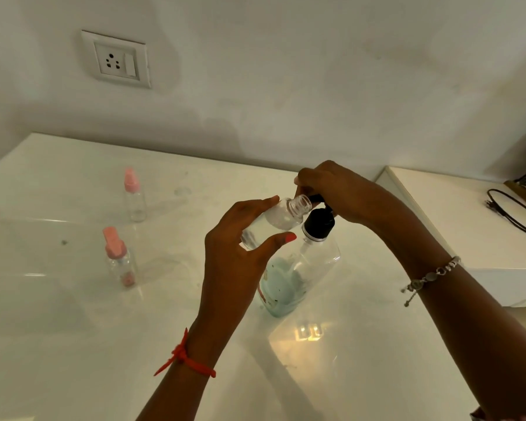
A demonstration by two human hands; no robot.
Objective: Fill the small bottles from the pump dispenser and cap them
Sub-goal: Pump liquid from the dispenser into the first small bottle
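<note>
Small bottles: far capped bottle and near capped bottle, 2 pink-topped ones well left of both hands, fill hard to tell. Left hand wrapped round the open bottle, tilted, neck pointing right, mouth right at the spout. Pump dispenser just below, pale blue stuff low inside. Right hand curled over its black top.

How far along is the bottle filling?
The far pink-capped clear bottle and near pink-capped clear bottle stand closed on the white counter; their fill is unclear. The left hand holds an uncapped small clear bottle at the black pump of the clear dispenser, gripped by the right hand. Left: capping it.
</note>
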